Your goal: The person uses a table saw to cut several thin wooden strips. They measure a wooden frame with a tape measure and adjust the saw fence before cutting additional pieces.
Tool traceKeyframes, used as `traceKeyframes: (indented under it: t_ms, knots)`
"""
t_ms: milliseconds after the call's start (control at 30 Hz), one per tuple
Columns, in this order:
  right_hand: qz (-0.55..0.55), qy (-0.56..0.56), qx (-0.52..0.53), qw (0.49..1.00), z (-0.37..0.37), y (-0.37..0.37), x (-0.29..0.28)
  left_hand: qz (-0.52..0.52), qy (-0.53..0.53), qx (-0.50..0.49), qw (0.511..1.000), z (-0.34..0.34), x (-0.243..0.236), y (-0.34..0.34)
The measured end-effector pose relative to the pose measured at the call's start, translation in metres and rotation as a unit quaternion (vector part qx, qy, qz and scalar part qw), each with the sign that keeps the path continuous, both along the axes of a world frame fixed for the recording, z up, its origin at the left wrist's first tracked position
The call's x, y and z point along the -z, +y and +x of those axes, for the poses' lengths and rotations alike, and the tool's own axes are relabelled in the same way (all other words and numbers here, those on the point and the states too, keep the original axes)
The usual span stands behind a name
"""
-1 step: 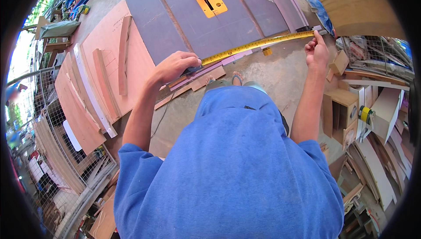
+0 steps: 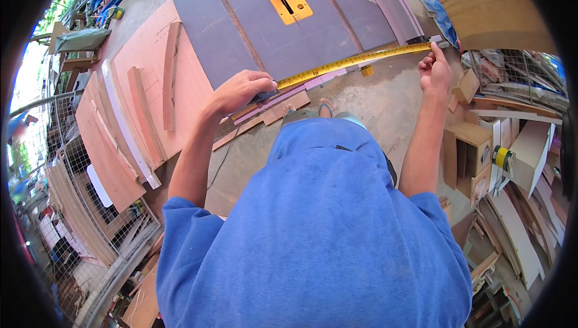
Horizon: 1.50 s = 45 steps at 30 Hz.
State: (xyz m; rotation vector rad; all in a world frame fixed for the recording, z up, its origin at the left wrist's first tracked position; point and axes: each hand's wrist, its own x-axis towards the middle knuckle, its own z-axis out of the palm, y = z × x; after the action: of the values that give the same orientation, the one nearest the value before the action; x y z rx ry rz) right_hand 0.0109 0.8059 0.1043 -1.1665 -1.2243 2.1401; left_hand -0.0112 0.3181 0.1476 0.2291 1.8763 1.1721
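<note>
A yellow tape measure [image 2: 355, 61] is drawn out along the near edge of a dark table saw top [image 2: 289, 42]. My left hand [image 2: 244, 91] is closed around its dark case, mostly hidden under the fingers, near the left end of that edge. At the far right, my right hand [image 2: 435, 70] pinches the free end of the blade between thumb and finger, close to the saw's right corner. A yellow insert [image 2: 295, 10] with a dark slot lies in the saw top, between two long grooves.
On the left, a pink plywood sheet [image 2: 147, 45] carries several wood strips. A wire mesh fence [image 2: 90, 207] stands beyond it. To the right are a small wooden cabinet [image 2: 466, 153], stacked offcuts [image 2: 518, 231] and a large board [image 2: 487, 9]. My feet stand on the concrete floor [image 2: 385, 108].
</note>
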Motion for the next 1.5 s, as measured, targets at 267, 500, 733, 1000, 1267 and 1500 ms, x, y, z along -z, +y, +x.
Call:
traceKeyframes:
  t_ms: [267, 500, 733, 1000, 1267, 1500]
  knots:
    - [-0.024, 0.026, -0.073, 0.997, 0.007, 0.001, 0.016, -0.031, 0.046, 0.023, 0.998, 0.0, 0.002, -0.003]
    - [0.002, 0.03, -0.147, 0.989, 0.003, -0.025, 0.016, -0.072, 0.076, -0.024, 0.994, 0.009, 0.021, -0.02]
    - [0.077, -0.086, -0.26, 0.959, 0.005, -0.053, 0.025, -0.077, 0.113, -0.107, 0.985, -0.008, 0.056, -0.035]
    - [0.19, -0.197, -0.411, 0.87, 0.089, -0.083, 0.103, -0.15, 0.393, -0.15, 0.895, -0.085, 0.128, -0.004]
    - [0.253, -0.334, -0.363, 0.832, 0.137, -0.068, 0.129, -0.119, 0.438, -0.185, 0.872, -0.12, 0.155, 0.004]
    - [0.509, -0.247, -0.354, 0.745, 0.095, -0.059, 0.189, -0.052, 0.436, -0.234, 0.867, -0.129, 0.172, 0.006]
